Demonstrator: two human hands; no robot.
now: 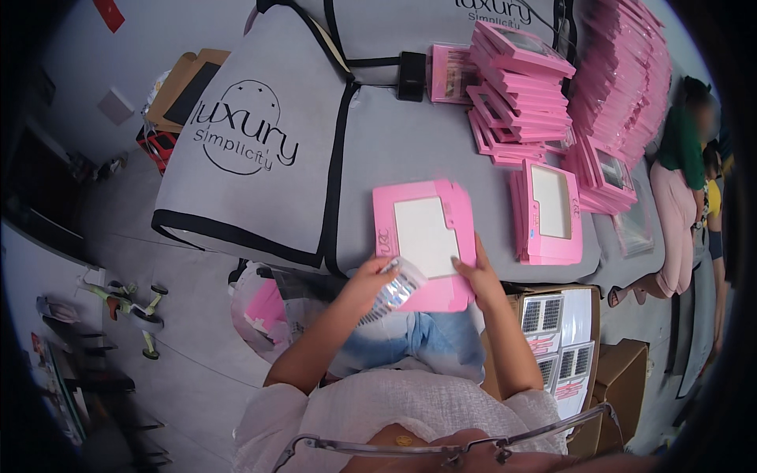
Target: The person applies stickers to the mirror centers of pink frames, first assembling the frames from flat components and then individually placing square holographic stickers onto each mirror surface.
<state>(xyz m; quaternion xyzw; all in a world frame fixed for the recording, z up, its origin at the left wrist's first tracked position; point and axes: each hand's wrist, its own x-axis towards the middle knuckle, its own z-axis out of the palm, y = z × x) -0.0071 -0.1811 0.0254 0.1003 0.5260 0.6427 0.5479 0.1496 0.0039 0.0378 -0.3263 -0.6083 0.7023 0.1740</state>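
Observation:
A flat pink box with a clear window (426,236) lies at the near edge of the grey-covered table. My left hand (369,277) holds a clear plastic tray of eyelashes (397,287) against the box's lower left corner. My right hand (477,276) presses on the box's lower right part, fingers spread on the pink card. Below the box my lap in blue jeans shows.
More pink window boxes lie to the right (550,213) and stand in tall piles at the back (524,79). A cardboard carton with lash trays (561,331) sits right of my knees. Another person sits at far right (680,197). A plastic bag (260,307) hangs at left.

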